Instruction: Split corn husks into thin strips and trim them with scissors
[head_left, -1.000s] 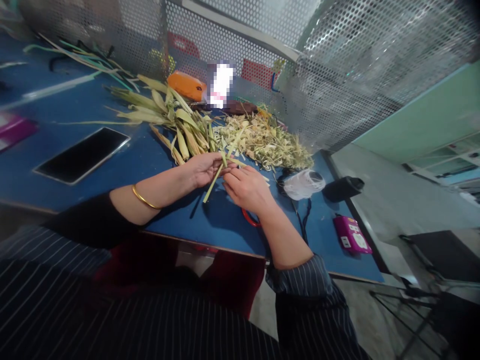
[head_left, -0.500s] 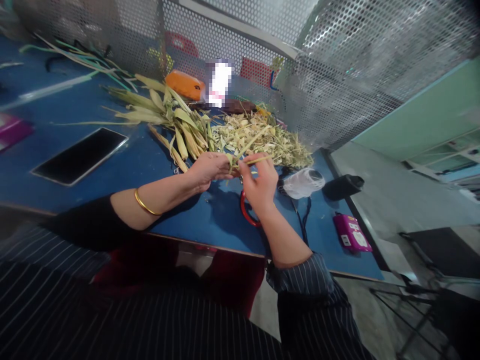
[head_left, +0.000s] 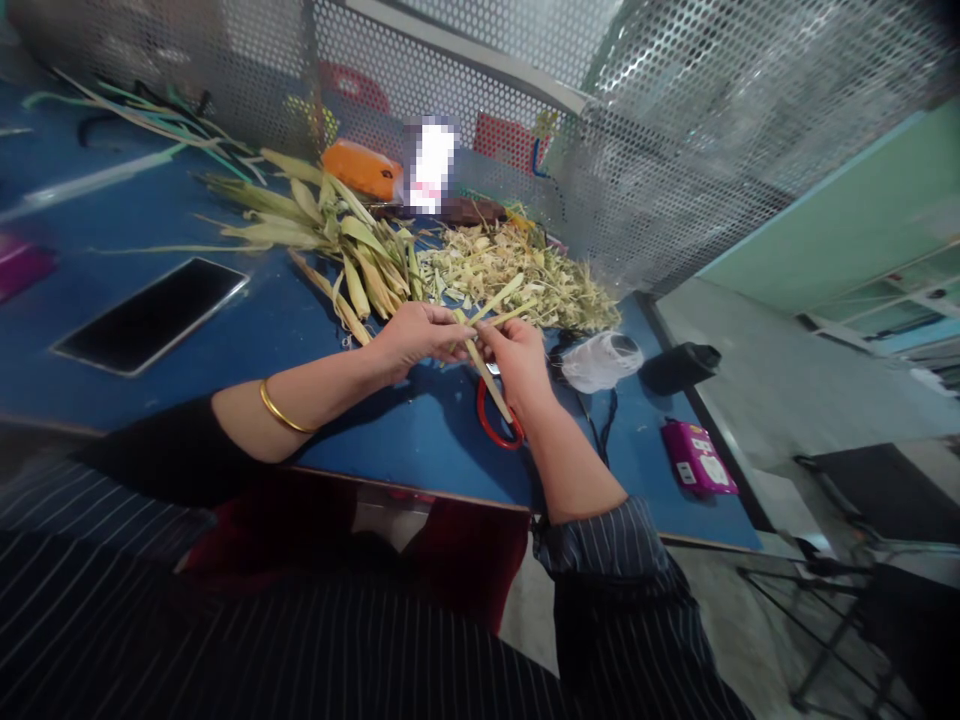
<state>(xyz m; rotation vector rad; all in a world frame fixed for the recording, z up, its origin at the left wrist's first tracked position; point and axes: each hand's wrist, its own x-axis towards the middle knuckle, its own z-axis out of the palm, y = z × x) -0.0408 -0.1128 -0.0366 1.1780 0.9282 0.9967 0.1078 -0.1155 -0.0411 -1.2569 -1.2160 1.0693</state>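
Pale green corn husk strips (head_left: pixel 486 375) cross between my two hands, one slanting down toward me and others pointing away. My left hand (head_left: pixel 420 338), with a gold bangle on its wrist, pinches the strips from the left. From the right, my right hand (head_left: pixel 519 360) is closed on them too, thumb and fingertips close to the left fingers. Scissors with red handles (head_left: pixel 484 420) lie on the table just under the hands, their blades mostly hidden. Beyond the hands are a bundle of whole corn husks (head_left: pixel 360 265) and a heap of husk scraps (head_left: pixel 517 270).
On the blue table (head_left: pixel 405 440) lie a black phone (head_left: pixel 150 315), a white thread spool (head_left: pixel 602 362), a black roll (head_left: pixel 680 368) and a purple packet (head_left: pixel 697 458). An orange packet (head_left: pixel 362 168) and a lit screen (head_left: pixel 433 165) stand by the perforated metal partition (head_left: pixel 450 60).
One husk strip now slants down toward me across the scissors, where none showed before. My right hand has turned slightly and moved closer to the left. The view has shifted a little.
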